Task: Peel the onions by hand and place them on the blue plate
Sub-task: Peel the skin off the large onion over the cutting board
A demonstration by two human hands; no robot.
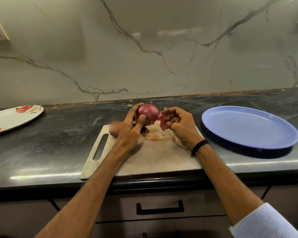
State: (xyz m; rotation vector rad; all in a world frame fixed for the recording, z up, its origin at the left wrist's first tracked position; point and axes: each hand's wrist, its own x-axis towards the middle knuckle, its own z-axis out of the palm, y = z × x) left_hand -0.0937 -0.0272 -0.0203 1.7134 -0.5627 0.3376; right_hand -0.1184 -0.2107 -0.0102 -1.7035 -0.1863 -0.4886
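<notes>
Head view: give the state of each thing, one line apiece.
red onion: held above the cutting board, partly peeled.
left hand: grips the red onion.
right hand: pinches a loose skin strip.
second onion: looks unpeeled, lying on the cutting board.
blue plate: no onion on it.
drawer: closed.

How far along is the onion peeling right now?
Nothing looks finished: the blue plate holds no onions. In hand: the left hand grips a red onion above the cutting board while the right hand pinches a strip of peel. Left: finish this one, handle the second onion lying on the board behind the left hand, then plate both.
</notes>
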